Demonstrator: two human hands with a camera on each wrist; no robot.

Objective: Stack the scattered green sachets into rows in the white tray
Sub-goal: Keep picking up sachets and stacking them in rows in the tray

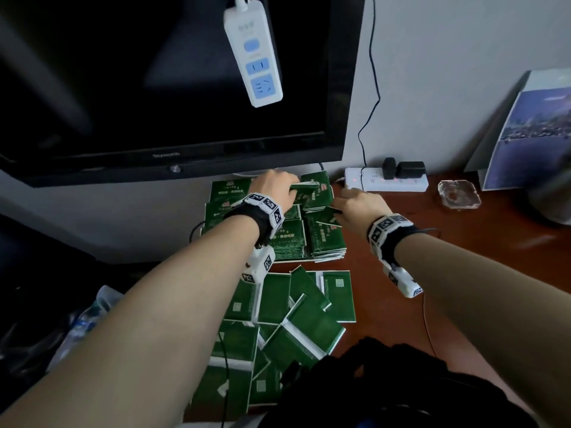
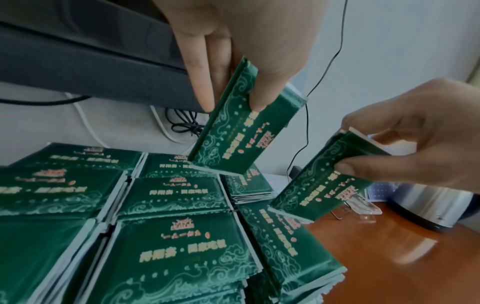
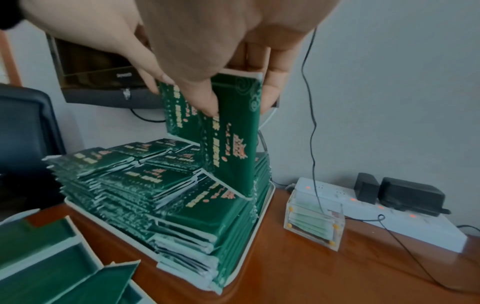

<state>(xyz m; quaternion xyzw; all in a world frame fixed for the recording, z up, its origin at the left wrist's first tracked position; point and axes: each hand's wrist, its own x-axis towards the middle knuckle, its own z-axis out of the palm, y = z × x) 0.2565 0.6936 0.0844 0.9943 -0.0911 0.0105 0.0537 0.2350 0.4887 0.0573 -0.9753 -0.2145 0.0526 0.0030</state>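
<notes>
Brown desk (image 1: 432, 273) w/ TV (image 1: 154, 72) at far edge. Both arms reach far over white tray (image 3: 262, 214). Left hand (image 1: 275, 189) pinches a green sachet (image 2: 241, 127), right hand (image 1: 361, 208) pinches another sachet (image 3: 231, 133); both hang long axis roughly vertical above the stacked rows (image 2: 168, 236). Loose sachets (image 1: 293, 319) lie near.

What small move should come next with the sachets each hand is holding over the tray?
Probably lower the left hand and lay its green printed foil sachets flat on the short back stack, since that pile sits lower than its neighbours. The right hand holds its own sachets just beside, above the front right stack in the white plastic tray.
</notes>
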